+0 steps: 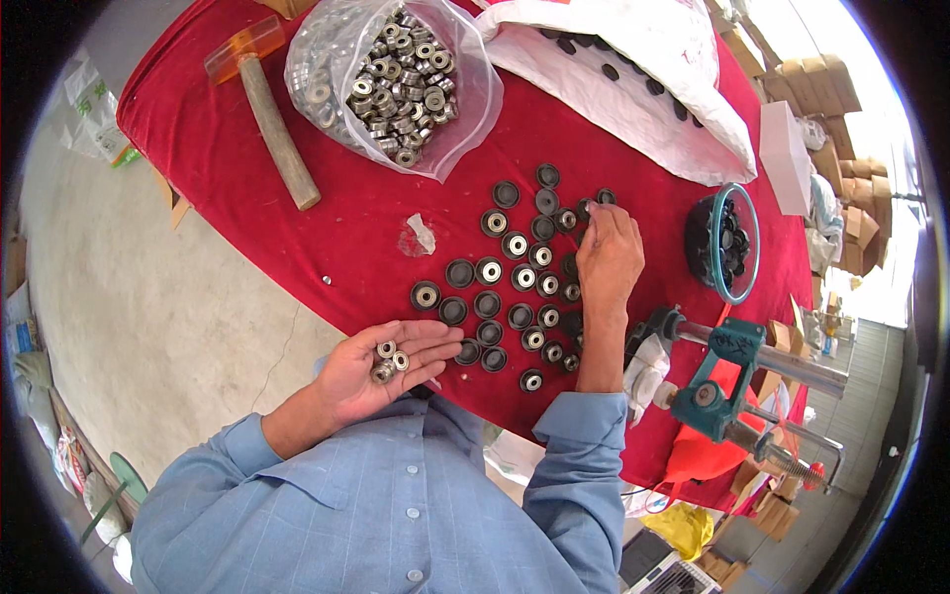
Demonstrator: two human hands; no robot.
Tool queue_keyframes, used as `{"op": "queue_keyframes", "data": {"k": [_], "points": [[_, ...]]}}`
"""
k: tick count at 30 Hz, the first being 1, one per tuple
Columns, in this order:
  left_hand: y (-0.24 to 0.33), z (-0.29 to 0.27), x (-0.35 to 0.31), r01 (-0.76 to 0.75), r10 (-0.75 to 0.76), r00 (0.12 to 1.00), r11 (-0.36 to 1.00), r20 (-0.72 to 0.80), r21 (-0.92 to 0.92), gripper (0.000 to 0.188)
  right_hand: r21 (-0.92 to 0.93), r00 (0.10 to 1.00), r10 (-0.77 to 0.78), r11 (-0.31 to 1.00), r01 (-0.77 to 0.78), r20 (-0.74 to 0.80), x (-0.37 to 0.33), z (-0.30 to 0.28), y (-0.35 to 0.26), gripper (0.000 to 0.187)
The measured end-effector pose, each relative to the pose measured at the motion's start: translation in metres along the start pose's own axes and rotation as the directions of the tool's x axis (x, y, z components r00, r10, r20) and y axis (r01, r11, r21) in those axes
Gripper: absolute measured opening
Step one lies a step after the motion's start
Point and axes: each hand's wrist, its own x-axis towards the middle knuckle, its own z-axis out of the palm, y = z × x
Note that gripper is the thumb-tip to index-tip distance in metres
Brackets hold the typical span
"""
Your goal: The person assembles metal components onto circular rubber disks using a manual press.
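My left hand is held palm up at the table's near edge, fingers stretched out. Several small steel ball bearings lie in its palm. Over the right part of a group of round black caps, my right hand reaches down with its fingertips drawn together. Whatever those fingertips grip is hidden. Some caps, such as one near the middle, have a bearing seated in them; others, mostly nearer the left hand, show only black. Part of the group is covered by the right hand and forearm.
A red cloth covers the table. On it are an open clear bag of bearings, a mallet, a white sack with black caps, a blue-rimmed basket of caps and a green clamp-like metal tool near my right forearm.
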Motion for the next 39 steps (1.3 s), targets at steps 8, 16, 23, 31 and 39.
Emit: {"op": "queue_keyframes", "data": {"k": [8, 16, 23, 31, 39], "points": [[-0.002, 0.0, -0.001, -0.037, 0.037, 0.999, 0.999, 0.016, 0.034, 0.056, -0.056, 1.0, 0.011, 0.998, -0.012, -0.013, -0.011, -0.003, -0.012, 0.04], [-0.007, -0.005, -0.004, -0.066, 0.066, 0.998, 0.997, 0.008, 0.048, 0.056, -0.049, 0.993, 0.099, 0.994, -0.096, 0.062, -0.008, -0.006, -0.01, 0.038], [-0.007, -0.011, 0.004, -0.052, 0.052, 0.999, 0.998, 0.007, 0.031, 0.055, 0.285, 0.988, 0.157, 0.947, -0.152, 0.004, -0.019, -0.043, -0.04, 0.024], [-0.006, -0.021, 0.003, -0.161, 0.166, 0.97, 0.986, 0.178, -0.042, 0.05, 0.668, 0.919, -0.324, 0.738, 0.097, 0.224, -0.077, -0.095, -0.177, 0.048], [-0.024, -0.037, 0.018, -0.138, 0.164, 0.955, 0.983, 0.249, -0.117, 0.049, 0.729, 0.924, -0.31, 0.682, 0.051, 0.226, -0.105, -0.083, -0.183, 0.034]]}}
